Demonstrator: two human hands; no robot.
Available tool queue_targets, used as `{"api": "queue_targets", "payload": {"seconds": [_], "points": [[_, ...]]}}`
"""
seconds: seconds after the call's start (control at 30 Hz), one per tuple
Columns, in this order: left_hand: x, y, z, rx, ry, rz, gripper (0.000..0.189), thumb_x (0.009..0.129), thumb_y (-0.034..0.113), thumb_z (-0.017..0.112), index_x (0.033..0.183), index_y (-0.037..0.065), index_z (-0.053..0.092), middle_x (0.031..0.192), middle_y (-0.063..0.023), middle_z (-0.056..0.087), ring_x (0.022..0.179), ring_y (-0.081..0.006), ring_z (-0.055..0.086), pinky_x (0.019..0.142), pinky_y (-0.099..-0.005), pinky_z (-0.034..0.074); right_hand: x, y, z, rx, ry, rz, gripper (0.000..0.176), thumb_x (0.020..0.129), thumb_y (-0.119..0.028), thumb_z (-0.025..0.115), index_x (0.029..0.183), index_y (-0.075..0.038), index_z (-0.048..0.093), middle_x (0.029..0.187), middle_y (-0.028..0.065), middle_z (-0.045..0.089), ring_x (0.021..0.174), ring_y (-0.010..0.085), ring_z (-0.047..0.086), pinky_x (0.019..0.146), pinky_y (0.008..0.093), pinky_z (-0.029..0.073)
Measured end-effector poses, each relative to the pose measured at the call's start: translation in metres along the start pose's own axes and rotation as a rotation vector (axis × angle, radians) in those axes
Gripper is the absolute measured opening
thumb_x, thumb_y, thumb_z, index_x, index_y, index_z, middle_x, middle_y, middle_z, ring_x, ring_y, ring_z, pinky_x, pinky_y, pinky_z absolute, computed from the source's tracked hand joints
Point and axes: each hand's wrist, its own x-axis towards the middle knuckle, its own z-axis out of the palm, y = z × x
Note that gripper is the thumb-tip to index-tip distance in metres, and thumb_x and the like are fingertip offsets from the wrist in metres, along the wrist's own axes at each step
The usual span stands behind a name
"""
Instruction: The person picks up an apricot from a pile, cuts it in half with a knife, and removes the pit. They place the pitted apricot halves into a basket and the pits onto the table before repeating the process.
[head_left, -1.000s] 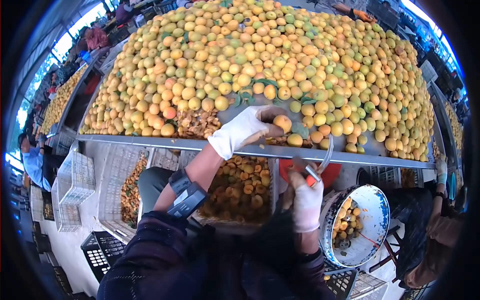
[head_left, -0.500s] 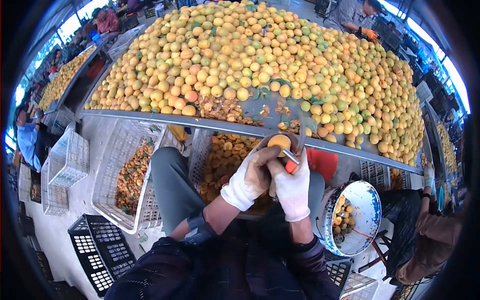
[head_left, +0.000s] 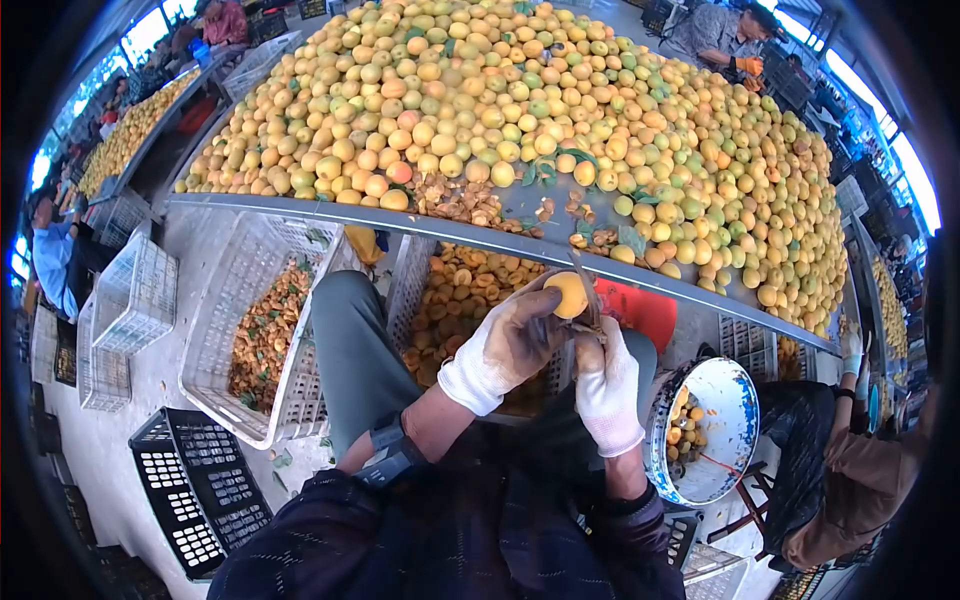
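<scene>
A whole yellow apricot sits in my left hand, its gloved thumb and fingers curled round it. The white glove is stained brown over the fingers. Right beside the fruit, my right hand, also gloved, is closed on a small knife whose thin dark blade points up along the apricot's side. The knife's handle is hidden in the fingers. Below both hands, between my knees, stands a crate of apricot halves.
A metal-edged table ahead bears a big heap of apricots, with scraps near its edge. A white crate of scraps stands left, a black crate below it. At right are a paint-stained bucket and a seated person.
The knife has turned in my right hand: its orange end and metal collar showed before, now its blade stands upright by the apricot. My right hand has dropped slightly; my left still holds the fruit.
</scene>
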Motion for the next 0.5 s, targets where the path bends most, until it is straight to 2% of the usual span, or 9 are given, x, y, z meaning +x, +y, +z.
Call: {"api": "queue_targets", "payload": {"seconds": [0.13,0.2,0.33,0.5], "points": [[0.003,-0.010,-0.007,-0.020,0.030,0.003,0.033,0.092,0.015,0.050,0.123,0.003,0.049,0.110,-0.0077,0.060,0.100,-0.0191,0.058,0.089,-0.0309,0.046,-0.003,-0.002,-0.001,0.028,-0.039,0.096,0.029,0.097,-0.022,0.048,0.107,0.005,0.051,0.071,0.0090,0.057,0.060,0.0137,0.049,0.055,0.0267,0.041],[0.001,-0.013,-0.006,-0.036,0.001,-0.011,0.033,0.092,0.017,0.054,0.121,0.003,0.050,0.110,-0.0082,0.060,0.100,-0.0194,0.059,0.090,-0.0318,0.046,-0.004,-0.001,-0.003,-0.059,-0.056,0.103,0.032,0.094,-0.023,0.052,0.113,0.002,0.051,0.083,0.0243,0.063,0.083,0.0426,0.062,0.062,0.0396,0.050],[0.002,-0.020,-0.016,-0.105,-0.004,-0.054,0.034,0.091,0.019,0.057,0.120,0.002,0.051,0.110,-0.0086,0.060,0.101,-0.0201,0.059,0.092,-0.0328,0.046,-0.004,0.001,-0.008,-0.102,-0.083,0.047,0.036,0.094,-0.025,0.052,0.116,0.004,0.049,0.083,0.0248,0.062,0.082,0.0431,0.061,0.062,0.0407,0.050],[0.002,-0.026,-0.012,-0.157,-0.050,-0.078,0.035,0.090,0.021,0.058,0.118,0.001,0.053,0.108,-0.0084,0.061,0.102,-0.0209,0.059,0.093,-0.0334,0.046,-0.008,0.004,-0.007,-0.077,-0.074,0.125,0.034,0.094,-0.024,0.053,0.118,0.001,0.050,0.085,0.0245,0.062,0.081,0.0424,0.062,0.063,0.0396,0.050]]}}
